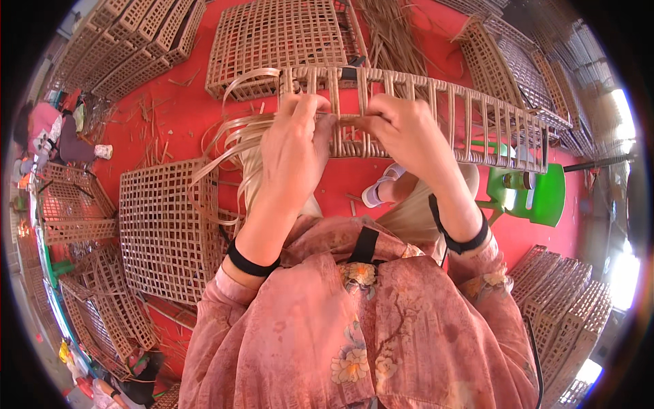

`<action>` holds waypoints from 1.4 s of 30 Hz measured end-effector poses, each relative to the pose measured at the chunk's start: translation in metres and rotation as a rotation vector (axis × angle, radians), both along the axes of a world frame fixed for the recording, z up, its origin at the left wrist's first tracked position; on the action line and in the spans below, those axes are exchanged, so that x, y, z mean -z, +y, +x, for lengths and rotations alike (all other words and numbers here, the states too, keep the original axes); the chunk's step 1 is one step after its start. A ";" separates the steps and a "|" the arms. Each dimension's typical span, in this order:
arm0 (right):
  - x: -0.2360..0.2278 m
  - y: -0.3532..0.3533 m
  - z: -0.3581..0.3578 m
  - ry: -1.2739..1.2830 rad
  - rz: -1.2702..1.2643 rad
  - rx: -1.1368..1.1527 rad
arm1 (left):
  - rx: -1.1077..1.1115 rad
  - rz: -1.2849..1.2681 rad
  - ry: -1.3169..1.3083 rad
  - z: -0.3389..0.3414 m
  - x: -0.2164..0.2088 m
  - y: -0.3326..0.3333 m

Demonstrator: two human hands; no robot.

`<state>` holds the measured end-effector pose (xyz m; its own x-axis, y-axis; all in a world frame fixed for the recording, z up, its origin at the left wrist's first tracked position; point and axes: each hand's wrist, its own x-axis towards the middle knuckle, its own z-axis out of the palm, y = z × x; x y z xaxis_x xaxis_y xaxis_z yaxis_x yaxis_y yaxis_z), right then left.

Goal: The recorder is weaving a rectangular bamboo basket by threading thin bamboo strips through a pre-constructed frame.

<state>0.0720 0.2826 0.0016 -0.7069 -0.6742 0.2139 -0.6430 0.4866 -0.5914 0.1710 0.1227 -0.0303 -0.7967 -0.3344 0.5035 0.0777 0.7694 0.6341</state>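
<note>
A long, ladder-like wicker frame [463,123] with tan wrapped rails and rungs lies across in front of me. My left hand [293,140] is at its left end, with fingers curled closed over a tan weaving strip. My right hand [405,126] is closed, its thumb and fingers pinching the strip between the rungs. The strip runs from one hand to the other across the frame's opening. Loose flat tan strips [235,133] hang and curl to the left of my left hand. The exact fingertip contact is partly hidden behind the hands.
Woven lattice panels stand at the far middle [279,44], at the left [163,232] and in stacks at the right [562,293]. A green plastic chair [545,198] holds a jar [521,180]. More strips [392,34] lie on the red floor [272,177]. Another person [61,136] sits far left.
</note>
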 end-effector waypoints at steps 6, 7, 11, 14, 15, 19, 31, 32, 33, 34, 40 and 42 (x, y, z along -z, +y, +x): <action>-0.056 0.054 0.022 -0.271 -0.252 0.126 | 0.437 0.512 0.054 -0.013 -0.012 0.021; -0.054 0.055 0.018 -0.348 -0.225 0.162 | 0.432 0.527 -0.024 -0.015 -0.008 0.018; -0.022 0.052 -0.007 -0.359 -0.159 0.204 | 0.173 0.496 -0.152 -0.005 -0.022 0.026; 0.006 0.047 -0.021 -0.204 -0.138 0.086 | 0.042 0.325 -0.098 -0.004 -0.013 0.023; 0.008 0.044 -0.027 -0.139 -0.002 -0.033 | 0.045 0.241 -0.168 -0.004 -0.011 0.023; -0.010 0.027 -0.038 -0.388 0.210 -0.046 | 0.081 0.142 -0.237 -0.012 -0.008 0.026; -0.054 0.100 -0.015 -0.286 -0.037 0.261 | 0.422 0.274 -0.064 -0.048 -0.017 0.059; -0.054 0.100 -0.015 -0.359 -0.072 0.294 | 0.558 0.396 -0.174 -0.053 -0.015 0.059; -0.052 0.103 -0.018 -0.428 -0.106 0.342 | 0.525 0.387 -0.133 -0.061 -0.012 0.061; -0.046 0.105 -0.021 -0.424 -0.111 0.354 | 0.539 0.384 -0.133 -0.062 -0.011 0.064; 0.001 0.094 -0.051 0.144 -0.019 0.070 | 0.069 0.326 -0.135 -0.039 -0.018 0.082; 0.027 0.097 -0.077 0.297 -0.200 -0.106 | 0.105 0.277 -0.136 -0.044 -0.018 0.084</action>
